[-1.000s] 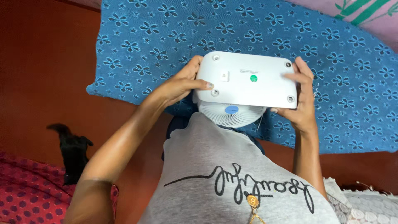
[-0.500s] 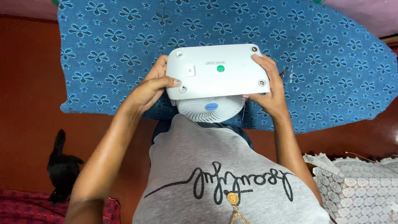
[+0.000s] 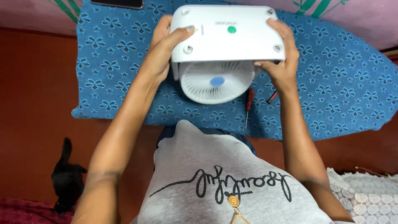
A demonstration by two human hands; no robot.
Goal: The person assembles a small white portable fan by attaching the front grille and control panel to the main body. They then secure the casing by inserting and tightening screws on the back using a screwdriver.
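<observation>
Head view: your left hand grips left edge of white fan, thumb pressed on upturned flat base. Your right hand clamps right edge, fingers curled under. Fan held above blue flowered cloth, round grille facing you. Red-handled screwdriver lies on cloth just below fan. Black animal on red floor, well apart.

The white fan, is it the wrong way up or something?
Yes. The white plastic table fan is tipped over: both hands, left hand and right hand, hold it with the flat base facing the camera, screws and feet showing.
</observation>
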